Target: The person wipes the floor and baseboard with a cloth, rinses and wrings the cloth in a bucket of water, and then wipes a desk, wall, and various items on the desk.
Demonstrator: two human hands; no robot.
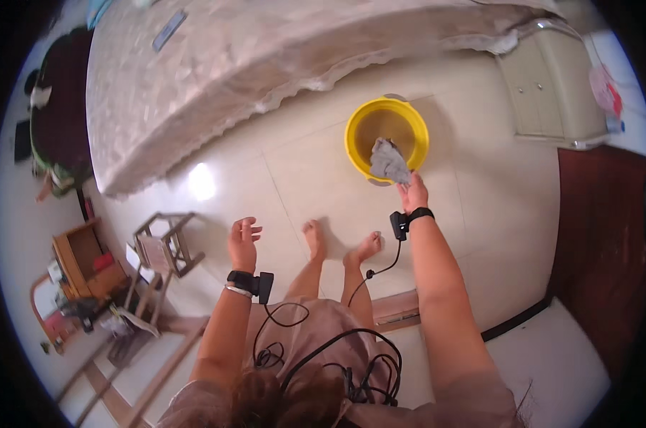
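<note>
A grey cloth (389, 162) hangs from the fingers of my right hand (414, 194), its lower part reaching into a yellow bucket (352, 146). The bucket stands on the tiled floor ahead of my bare feet and holds what looks like brownish water. My right fingers are closed on the cloth's near end at the bucket's near rim. Away to the left, my left hand (244, 244) is raised over the floor with its fingers loosely bent and apart, and nothing shows in it.
A bed with a pale patterned cover (216, 78) runs along the far side. At the left stands a small wooden stool (167, 246). A beige cabinet (551, 93) is at the far right, with a dark red door or panel (601, 228) nearer. Black cables (359, 357) hang in front of me.
</note>
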